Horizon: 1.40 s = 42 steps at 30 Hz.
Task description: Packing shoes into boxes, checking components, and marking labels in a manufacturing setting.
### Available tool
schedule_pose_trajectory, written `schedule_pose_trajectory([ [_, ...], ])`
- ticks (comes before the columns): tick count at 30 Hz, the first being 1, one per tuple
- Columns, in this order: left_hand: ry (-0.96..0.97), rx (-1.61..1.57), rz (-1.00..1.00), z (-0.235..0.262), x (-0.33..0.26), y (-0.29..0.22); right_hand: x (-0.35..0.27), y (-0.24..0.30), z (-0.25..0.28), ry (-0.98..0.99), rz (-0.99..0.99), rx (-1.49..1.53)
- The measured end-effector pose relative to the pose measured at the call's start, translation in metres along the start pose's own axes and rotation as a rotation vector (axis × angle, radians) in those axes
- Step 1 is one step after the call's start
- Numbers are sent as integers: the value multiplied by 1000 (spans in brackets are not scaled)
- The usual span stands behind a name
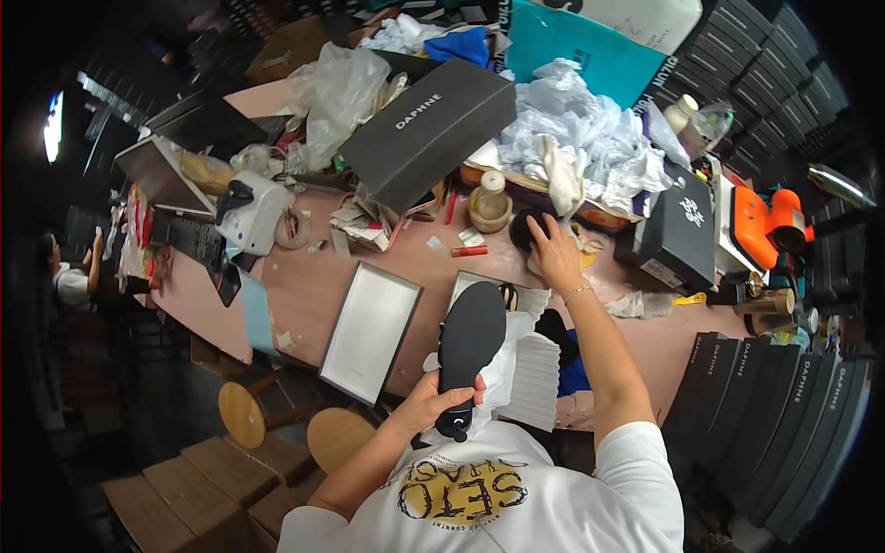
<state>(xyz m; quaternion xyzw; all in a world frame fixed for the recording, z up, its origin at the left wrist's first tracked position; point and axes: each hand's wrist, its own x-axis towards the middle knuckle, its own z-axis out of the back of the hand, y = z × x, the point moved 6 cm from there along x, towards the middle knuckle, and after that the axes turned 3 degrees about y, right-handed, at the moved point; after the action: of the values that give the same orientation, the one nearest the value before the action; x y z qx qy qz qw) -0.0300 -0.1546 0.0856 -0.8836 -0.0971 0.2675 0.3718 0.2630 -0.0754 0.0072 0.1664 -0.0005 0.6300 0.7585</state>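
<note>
My left hand [431, 403] is closed round the heel end of a black sandal [473, 332], its dark sole turned up toward me. White tissue paper [502, 369] hangs beside the sandal. Beneath it an open shoe box [466, 279] is partly hidden, with dark straps showing inside. My right hand [558, 258] reaches far across the table, fingers curled over a dark rounded thing [525, 229] whose kind I cannot make out. Next to that hand stand a pump bottle [493, 187] in a tan holder and a yellowish cloth [587, 249].
An upturned box lid [371, 334] lies left of the sandal. Behind stand a large black shoe box [429, 134] and a heap of crumpled white paper [585, 138]. A label printer [253, 214] is at left, a brush [645, 304] at right. Boxes [774, 424] are stacked at right.
</note>
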Motion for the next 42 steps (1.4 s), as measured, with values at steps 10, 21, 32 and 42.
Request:
schedule_pose_trajectory([
  [10, -86, 264, 50, 15, -13, 18, -85, 164, 137, 89, 357, 669],
  [21, 94, 304, -16, -16, -31, 26, -119, 166, 109, -99, -18, 371],
  [32, 30, 54, 27, 3, -47, 39, -134, 187, 128, -191, 20, 568],
  [42, -118, -144, -64, 18, -34, 28, -184, 216, 140, 480, 344, 767],
])
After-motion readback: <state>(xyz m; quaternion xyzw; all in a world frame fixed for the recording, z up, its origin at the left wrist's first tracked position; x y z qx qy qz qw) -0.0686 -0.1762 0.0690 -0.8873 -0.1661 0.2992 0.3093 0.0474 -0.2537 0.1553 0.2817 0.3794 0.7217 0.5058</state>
